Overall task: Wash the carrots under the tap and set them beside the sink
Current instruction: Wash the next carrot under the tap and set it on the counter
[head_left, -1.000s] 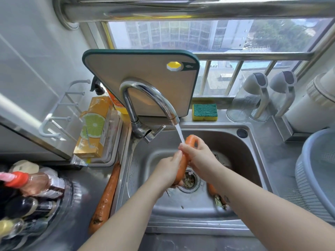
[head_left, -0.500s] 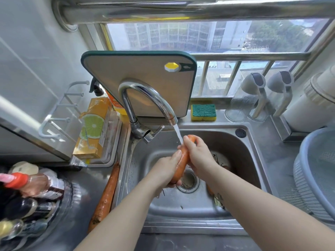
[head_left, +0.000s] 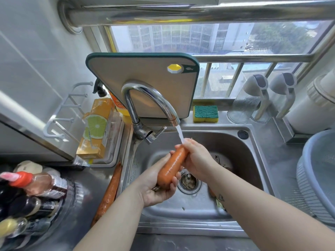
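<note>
While water ran from the tap (head_left: pixel 154 98) onto its upper end, a carrot (head_left: pixel 172 166) lay tilted over the sink (head_left: pixel 253 160), held in both hands. The left hand (head_left: pixel 155 185) cupped the thick lower end with fingers curled round it, and the right hand (head_left: pixel 196 158) was closed on the upper end under the stream. A second carrot (head_left: pixel 110 189) lay on the counter just beside the sink's left rim.

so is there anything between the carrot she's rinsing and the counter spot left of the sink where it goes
Nothing visible blocks the way. Both the left hand and right hand hold the carrot over the sink. Left of the rim, another carrot already lies on the counter, with bottles further left, so space is narrow.
</note>
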A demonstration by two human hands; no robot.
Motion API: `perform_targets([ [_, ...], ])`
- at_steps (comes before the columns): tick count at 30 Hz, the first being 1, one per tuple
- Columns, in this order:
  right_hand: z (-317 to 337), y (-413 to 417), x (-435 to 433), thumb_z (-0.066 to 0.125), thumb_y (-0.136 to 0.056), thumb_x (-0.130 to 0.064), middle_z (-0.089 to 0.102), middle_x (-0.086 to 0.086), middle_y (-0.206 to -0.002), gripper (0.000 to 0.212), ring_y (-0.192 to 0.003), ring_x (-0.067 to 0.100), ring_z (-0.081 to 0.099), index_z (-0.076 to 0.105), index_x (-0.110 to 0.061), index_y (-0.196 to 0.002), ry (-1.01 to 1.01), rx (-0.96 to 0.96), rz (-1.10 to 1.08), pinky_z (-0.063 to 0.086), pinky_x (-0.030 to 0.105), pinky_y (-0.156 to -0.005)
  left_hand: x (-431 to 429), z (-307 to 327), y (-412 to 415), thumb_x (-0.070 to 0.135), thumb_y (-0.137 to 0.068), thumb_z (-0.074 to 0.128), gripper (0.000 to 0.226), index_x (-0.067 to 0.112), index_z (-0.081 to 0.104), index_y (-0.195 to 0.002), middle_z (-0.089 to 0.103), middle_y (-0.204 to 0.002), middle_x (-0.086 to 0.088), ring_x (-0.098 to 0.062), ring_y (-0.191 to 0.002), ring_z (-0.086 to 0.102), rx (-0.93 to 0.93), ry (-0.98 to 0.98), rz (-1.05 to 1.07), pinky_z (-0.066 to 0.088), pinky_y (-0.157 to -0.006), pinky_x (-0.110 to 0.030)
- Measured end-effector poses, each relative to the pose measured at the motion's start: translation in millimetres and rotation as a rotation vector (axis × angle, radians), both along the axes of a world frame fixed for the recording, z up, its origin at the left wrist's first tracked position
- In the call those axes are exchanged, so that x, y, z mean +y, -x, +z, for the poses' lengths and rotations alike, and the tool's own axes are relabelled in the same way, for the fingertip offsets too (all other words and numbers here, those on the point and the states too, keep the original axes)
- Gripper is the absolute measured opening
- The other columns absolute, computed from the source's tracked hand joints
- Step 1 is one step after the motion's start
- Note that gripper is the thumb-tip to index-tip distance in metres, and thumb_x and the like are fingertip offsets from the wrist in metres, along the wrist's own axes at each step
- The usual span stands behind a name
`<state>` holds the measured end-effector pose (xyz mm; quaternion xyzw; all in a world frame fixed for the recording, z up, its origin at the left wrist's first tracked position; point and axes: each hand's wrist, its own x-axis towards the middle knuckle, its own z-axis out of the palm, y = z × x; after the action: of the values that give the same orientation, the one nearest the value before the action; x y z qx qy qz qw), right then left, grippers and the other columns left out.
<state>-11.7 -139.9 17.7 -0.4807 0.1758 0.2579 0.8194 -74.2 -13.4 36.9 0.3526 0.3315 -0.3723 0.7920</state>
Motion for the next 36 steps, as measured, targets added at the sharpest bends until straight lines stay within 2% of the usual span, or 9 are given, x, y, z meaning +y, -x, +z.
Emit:
perform_targets([
  [5,-9.6,-5.6,7.5,0.034,-0.102,-0.017,0.054,0.012,-0.064,0.030,-0.048,0.020,0.060,0.048,-0.004,-0.078,0.221,0.007,-0.115,0.053,0.040,-0.069,-7.7,1.4,0.4,0.042,-0.088,0.059,0.019,0.023,0.058,-0.089,0.062,-0.075,-0.001,-0.018,-0.064,0.062,-0.498,-0.864,-0.501,0.051,-0.050,-0.030],
  [8,-9.3,-11.1,2.6,0.034,-0.102,-0.016,0.059,0.017,-0.069,0.031,-0.056,0.023,0.060,0.049,-0.002,-0.079,0.177,0.060,-0.076,0.054,0.035,-0.064,-9.0,-2.3,0.4,0.046,-0.089,0.050,0.024,0.025,0.059,-0.097,0.065,-0.076,0.000,-0.020,-0.068,0.067,-0.578,-1.035,-0.465,0.056,-0.060,-0.039],
  [15,-12.7,-9.3,-5.4,0.036,-0.101,-0.018,0.071,0.014,-0.079,0.031,-0.072,0.023,0.068,0.060,-0.001,-0.090,-0.057,0.216,0.051,0.058,0.036,-0.063,-1.4,4.8,0.6,0.041,-0.097,0.045,0.032,0.012,0.060,-0.099,0.064,-0.063,-0.004,-0.011,-0.047,0.056,-0.295,-0.475,-0.120,0.043,-0.046,-0.021],
  [19,-13.5,-5.9,-6.7,0.047,-0.092,-0.011,0.064,0.011,-0.088,0.018,-0.084,0.024,0.061,0.065,-0.005,-0.093,0.735,-0.066,0.562,0.051,0.048,-0.089,2.4,2.2,-2.6,0.043,-0.095,0.047,0.037,0.009,0.058,-0.102,0.065,-0.061,-0.006,-0.012,-0.047,0.057,-0.210,-0.370,-0.058,0.046,-0.043,-0.020],
  [23,1.8,-11.7,-13.9,0.049,-0.093,-0.018,0.043,-0.001,-0.057,0.035,-0.055,0.015,0.039,0.050,-0.015,-0.058,1.045,-0.390,0.581,0.032,0.029,-0.054,1.6,-3.0,-7.6,0.042,-0.092,0.053,0.039,0.004,0.060,-0.096,0.066,-0.065,-0.007,-0.014,-0.052,0.061,-0.162,-0.339,-0.024,0.050,-0.045,-0.023],
  [27,9.4,-12.7,-14.0,0.047,-0.091,-0.017,0.050,0.003,-0.073,0.022,-0.072,0.016,0.048,0.053,-0.016,-0.071,0.558,-0.106,0.348,0.036,0.031,-0.067,-4.2,-8.8,-16.2,0.041,-0.094,0.051,0.034,0.009,0.060,-0.096,0.065,-0.060,-0.004,-0.015,-0.057,0.062,-0.192,-0.393,-0.021,0.052,-0.048,-0.025],
  [30,6.4,-4.2,-7.7,0.047,-0.095,-0.010,0.050,0.003,-0.070,0.008,-0.058,0.011,0.054,0.052,-0.012,-0.088,0.085,0.033,0.253,0.048,0.025,-0.059,-16.4,-9.7,-25.0,0.042,-0.097,0.045,0.035,0.010,0.060,-0.089,0.063,-0.059,-0.005,-0.013,-0.050,0.059,-0.251,-0.475,-0.015,0.048,-0.045,-0.023],
  [33,-1.7,0.6,-7.6,0.050,-0.096,-0.011,0.055,0.004,-0.080,0.012,-0.067,0.010,0.058,0.048,-0.011,-0.108,0.132,-0.069,0.283,0.050,0.023,-0.057,-23.4,-12.3,-32.0,0.046,-0.097,0.043,0.043,0.009,0.062,-0.085,0.062,-0.063,-0.006,-0.014,-0.050,0.056,-0.281,-0.536,-0.016,0.046,-0.045,-0.022],
  [36,-1.2,-2.6,-17.3,0.061,-0.091,-0.025,0.064,0.005,-0.097,0.024,-0.088,0.014,0.059,0.058,-0.011,-0.111,0.336,-0.146,0.513,0.049,0.034,-0.083,-26.0,-11.4,-34.0,0.048,-0.098,0.038,0.046,0.009,0.062,-0.089,0.062,-0.065,-0.007,-0.014,-0.050,0.056,-0.275,-0.545,0.008,0.045,-0.045,-0.022],
])
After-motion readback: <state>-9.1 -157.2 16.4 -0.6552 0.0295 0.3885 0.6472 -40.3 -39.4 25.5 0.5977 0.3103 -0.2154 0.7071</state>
